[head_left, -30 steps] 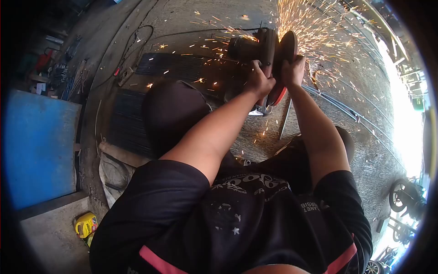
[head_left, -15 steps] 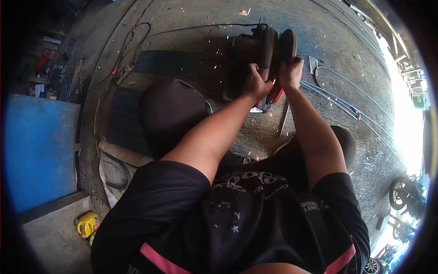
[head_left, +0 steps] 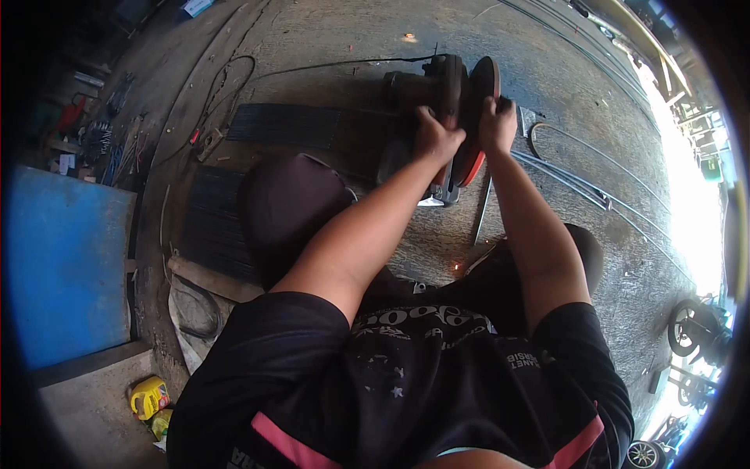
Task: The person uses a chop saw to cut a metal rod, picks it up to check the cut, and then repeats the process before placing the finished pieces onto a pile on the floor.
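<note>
The left hand [head_left: 436, 137] is wrapped firmly around the handle of the chop saw [head_left: 437, 102], a heavy dark machine standing on the rough grey concrete floor [head_left: 351, 39]. The right hand [head_left: 495, 125] is closed on the rounded guard over the flat, round cutting disc [head_left: 484, 86], just beside the left hand. A thin, straight steel rod [head_left: 480, 211] lies on the floor under the saw. To the left lie bundles of dark thin rods [head_left: 285, 125], and a flat blue panel [head_left: 66, 266].
</note>
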